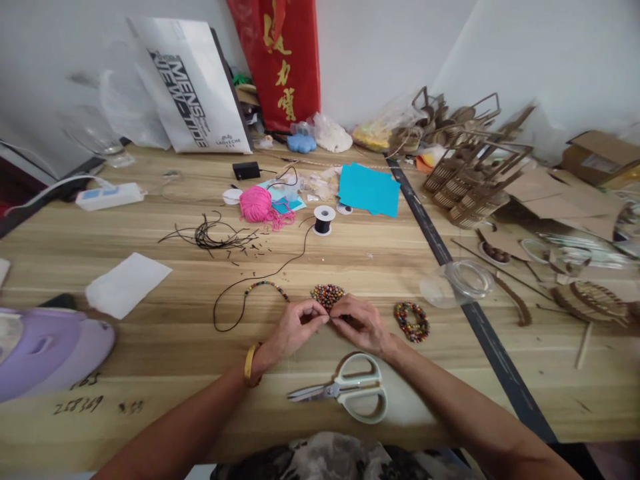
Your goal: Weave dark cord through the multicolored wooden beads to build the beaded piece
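My left hand (301, 325) and my right hand (361, 323) meet at their fingertips, both pinched closed. A black cord (265, 277) runs from a white-rimmed spool (325, 221), loops to the left and carries a row of colourful beads (267, 285) up to my left hand. The left fingers hold this beaded cord; the right fingers pinch at the same spot, but what is between them is too small to make out. Just beyond my fingers lies a pile of loose beads (327, 295). Finished-looking beaded loops (412, 322) rest right of my right hand.
White-handled scissors (357, 388) lie near the front edge, below my hands. Cut black cords (207, 235), pink yarn (256, 204) and blue sheets (369, 190) are farther back. Cardboard baskets (467, 190) crowd the right; a purple appliance (55, 350) stands at left.
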Tool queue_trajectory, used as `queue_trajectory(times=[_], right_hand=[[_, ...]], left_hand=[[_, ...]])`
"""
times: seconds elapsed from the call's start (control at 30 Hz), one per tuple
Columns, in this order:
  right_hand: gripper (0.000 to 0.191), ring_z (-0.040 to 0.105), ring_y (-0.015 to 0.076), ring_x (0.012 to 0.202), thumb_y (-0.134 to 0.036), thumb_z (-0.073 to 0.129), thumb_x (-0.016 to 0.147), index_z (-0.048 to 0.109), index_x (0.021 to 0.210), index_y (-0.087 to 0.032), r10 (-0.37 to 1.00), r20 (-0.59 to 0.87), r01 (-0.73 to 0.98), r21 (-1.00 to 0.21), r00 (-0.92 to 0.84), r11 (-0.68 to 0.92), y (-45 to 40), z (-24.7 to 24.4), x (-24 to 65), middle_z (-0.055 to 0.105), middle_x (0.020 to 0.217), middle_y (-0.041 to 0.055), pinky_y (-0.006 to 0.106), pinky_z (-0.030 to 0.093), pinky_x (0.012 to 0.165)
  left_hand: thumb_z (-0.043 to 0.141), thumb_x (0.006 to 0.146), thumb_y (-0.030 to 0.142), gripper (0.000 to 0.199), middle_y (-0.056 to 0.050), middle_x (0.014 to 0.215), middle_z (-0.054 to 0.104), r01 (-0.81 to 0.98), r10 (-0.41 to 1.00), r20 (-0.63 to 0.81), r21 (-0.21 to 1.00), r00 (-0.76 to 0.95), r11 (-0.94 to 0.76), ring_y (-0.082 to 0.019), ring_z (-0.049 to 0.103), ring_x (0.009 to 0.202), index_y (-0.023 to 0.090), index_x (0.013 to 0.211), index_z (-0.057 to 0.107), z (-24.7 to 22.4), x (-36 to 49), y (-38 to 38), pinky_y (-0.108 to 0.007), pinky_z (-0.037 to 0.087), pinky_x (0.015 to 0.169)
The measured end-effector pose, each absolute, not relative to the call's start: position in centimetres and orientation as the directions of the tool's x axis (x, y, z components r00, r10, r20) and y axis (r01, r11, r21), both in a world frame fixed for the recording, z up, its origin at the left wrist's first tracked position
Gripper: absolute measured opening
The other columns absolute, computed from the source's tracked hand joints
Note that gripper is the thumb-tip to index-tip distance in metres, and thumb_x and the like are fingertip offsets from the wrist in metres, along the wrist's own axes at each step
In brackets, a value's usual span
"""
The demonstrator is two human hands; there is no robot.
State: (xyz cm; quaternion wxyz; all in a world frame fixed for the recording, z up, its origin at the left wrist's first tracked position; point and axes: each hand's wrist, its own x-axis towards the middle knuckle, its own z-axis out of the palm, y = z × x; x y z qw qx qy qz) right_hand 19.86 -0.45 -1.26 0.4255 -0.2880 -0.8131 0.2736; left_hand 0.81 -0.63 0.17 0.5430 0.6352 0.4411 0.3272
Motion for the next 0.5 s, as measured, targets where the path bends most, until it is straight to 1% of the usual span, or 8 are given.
queue_trajectory(times=[0.13, 0.5], right_hand=[[0.009, 0.061, 0.0161, 0.077, -0.015, 0.058, 0.087, 0.062, 0.094, -0.017, 0.694, 0.54, 0.226, -0.687, -0.476, 0.69, -0.45, -1.31, 19.82, 0.067, 0.082, 0.0073, 0.03, 0.051, 0.07], [0.006, 0.062, 0.0151, 0.074, -0.021, 0.059, 0.088, 0.062, 0.091, -0.017, 0.712, 0.548, 0.198, -0.714, -0.439, 0.671, -0.47, -1.33, 19.87, 0.067, 0.079, 0.0063, 0.027, 0.051, 0.068]], left_hand=[[0.06, 0.077, 0.025, 0.014, 0.002, 0.057, 0.053, 0.209, 0.914, -0.055, 0.977, 0.403, -0.033, -0.01, 0.047, 0.053, 0.012, 0.072, 0.062, 0.19, 0.82, -0.59, -0.02, 0.036, 0.052], [0.06, 0.078, 0.028, 0.015, 0.0, 0.06, 0.056, 0.181, 0.908, -0.055, 0.983, 0.416, -0.023, -0.011, 0.05, 0.056, 0.013, 0.073, 0.062, 0.05, 0.73, -0.61, -0.021, 0.039, 0.054]])
